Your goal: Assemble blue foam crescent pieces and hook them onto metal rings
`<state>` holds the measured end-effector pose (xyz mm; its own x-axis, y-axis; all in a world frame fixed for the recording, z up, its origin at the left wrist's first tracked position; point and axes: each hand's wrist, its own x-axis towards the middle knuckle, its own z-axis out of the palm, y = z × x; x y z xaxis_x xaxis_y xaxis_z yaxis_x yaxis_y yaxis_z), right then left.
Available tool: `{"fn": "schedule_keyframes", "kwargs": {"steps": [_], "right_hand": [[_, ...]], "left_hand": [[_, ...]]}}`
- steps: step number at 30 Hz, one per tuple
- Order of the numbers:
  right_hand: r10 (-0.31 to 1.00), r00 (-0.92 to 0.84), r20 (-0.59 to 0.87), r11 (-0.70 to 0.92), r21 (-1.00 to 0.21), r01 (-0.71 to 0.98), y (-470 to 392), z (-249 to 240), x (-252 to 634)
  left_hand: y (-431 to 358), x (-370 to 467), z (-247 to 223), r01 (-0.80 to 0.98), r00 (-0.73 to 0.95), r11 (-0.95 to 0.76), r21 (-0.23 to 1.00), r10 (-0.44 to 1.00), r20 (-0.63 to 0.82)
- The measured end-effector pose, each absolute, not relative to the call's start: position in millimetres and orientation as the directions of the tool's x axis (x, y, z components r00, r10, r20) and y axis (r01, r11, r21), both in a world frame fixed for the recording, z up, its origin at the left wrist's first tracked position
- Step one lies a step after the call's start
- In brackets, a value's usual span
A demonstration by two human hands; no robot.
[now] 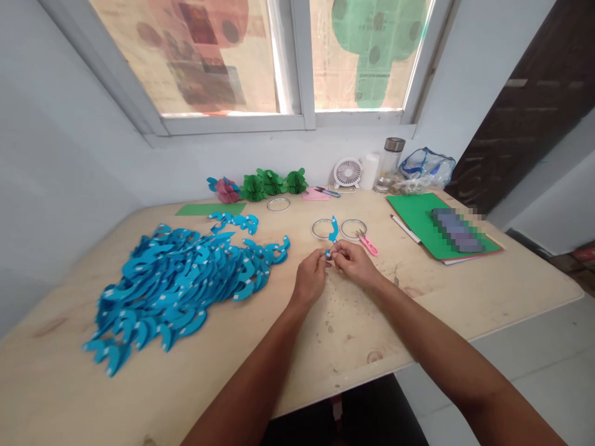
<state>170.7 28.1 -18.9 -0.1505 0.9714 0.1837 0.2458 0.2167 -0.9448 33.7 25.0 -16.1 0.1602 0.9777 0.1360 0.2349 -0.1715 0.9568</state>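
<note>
Close together over the middle of the table, my left hand [312, 274] and my right hand [352, 261] pinch a small curved blue paper piece [333, 229] with white patches. Its upper end sticks up above my fingertips; the lower part is mostly covered by them. Just beyond my hands lie two rolls of narrow tape [321, 229], side by side. Pink thread snips [369, 243] rest against the right-hand roll. To the left spreads a large heap of similar blue curved pieces [181, 272], many bearing white patches.
Along the wall stand green paper figures [272, 182], a pink one [226, 189], a small white fan [348, 172] and a glass bottle [389, 166]. Another tape roll [279, 205] lies near them. A green sheet [418, 217] with a blurred phone-like object and a white pen [405, 229] are at right.
</note>
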Motion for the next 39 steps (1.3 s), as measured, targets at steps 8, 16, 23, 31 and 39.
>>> {"fn": "schedule_keyframes", "kwargs": {"steps": [8,16,23,31,39], "right_hand": [[0.967,-0.139,0.215,0.250,-0.914,0.319,28.7,-20.4,171.0],[0.966,-0.134,0.221,0.254,-0.912,0.324,28.1,-19.7,170.6],[0.969,-0.120,0.216,0.244,-0.913,0.327,29.9,-23.6,170.4],[0.970,-0.114,0.216,0.242,-0.906,0.348,29.0,-24.8,170.0],[0.972,-0.112,0.208,0.234,-0.910,0.343,28.9,-23.8,169.5]], "left_hand": [[24.1,33.3,-15.8,0.252,0.175,-0.181,0.951,0.975,0.139],[25.4,32.7,-17.9,0.272,0.202,-0.214,0.938,0.966,0.161],[25.3,33.7,-19.0,0.277,0.214,-0.236,0.932,0.960,0.179],[26.8,33.5,-19.4,0.302,0.235,-0.236,0.924,0.957,0.168],[26.8,33.3,-21.1,0.322,0.226,-0.259,0.911,0.955,0.191]]}}
